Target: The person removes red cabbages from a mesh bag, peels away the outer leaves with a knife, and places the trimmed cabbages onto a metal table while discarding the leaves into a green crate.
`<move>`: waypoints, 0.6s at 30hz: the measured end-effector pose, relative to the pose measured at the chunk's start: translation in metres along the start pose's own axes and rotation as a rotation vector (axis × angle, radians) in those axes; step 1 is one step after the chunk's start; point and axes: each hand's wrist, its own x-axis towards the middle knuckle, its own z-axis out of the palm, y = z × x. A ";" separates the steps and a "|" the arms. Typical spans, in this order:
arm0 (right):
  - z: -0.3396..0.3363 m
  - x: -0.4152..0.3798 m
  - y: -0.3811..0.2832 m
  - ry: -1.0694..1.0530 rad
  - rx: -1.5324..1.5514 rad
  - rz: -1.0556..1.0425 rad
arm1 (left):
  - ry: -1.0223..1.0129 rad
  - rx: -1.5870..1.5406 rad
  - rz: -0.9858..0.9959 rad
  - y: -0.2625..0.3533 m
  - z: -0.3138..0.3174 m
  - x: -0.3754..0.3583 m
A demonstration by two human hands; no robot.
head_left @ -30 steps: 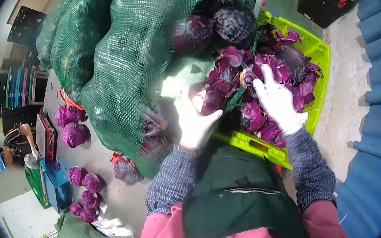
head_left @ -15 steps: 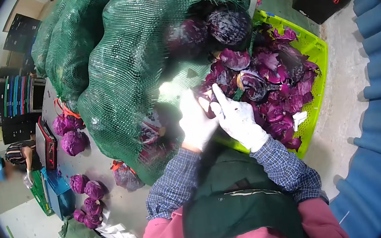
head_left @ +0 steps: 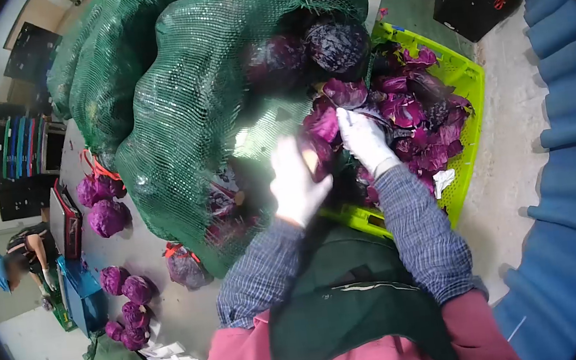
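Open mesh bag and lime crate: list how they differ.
The bag is dark green; the crate is bright lime. The bag is soft and bulging; the crate's walls look stiff. The bag shows whole cabbages at its mouth; the crate holds mostly loose leaves. Both hold purple produce.

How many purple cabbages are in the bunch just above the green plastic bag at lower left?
5: a top-left cabbage, a top-right cabbage, a middle cabbage, a lower-left cabbage and a bottom cabbage. More could be hidden behind.
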 end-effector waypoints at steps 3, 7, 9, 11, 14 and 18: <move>-0.008 0.006 -0.003 -0.214 0.392 0.191 | 0.159 0.037 0.162 -0.017 0.013 -0.011; -0.023 -0.011 -0.057 -0.326 1.053 0.336 | 0.110 -0.249 0.004 -0.019 -0.013 -0.008; -0.015 -0.009 -0.064 -0.279 0.973 0.360 | 0.178 -0.355 0.007 -0.038 -0.003 -0.014; 0.005 -0.003 -0.049 -0.114 1.155 0.443 | 0.201 -0.609 -0.004 -0.030 -0.003 -0.020; 0.018 -0.008 0.005 0.274 1.341 0.759 | 0.275 -0.681 -0.044 -0.061 0.015 -0.016; -0.037 -0.020 -0.031 0.184 1.129 0.497 | 0.272 -0.679 -0.123 -0.066 0.014 -0.015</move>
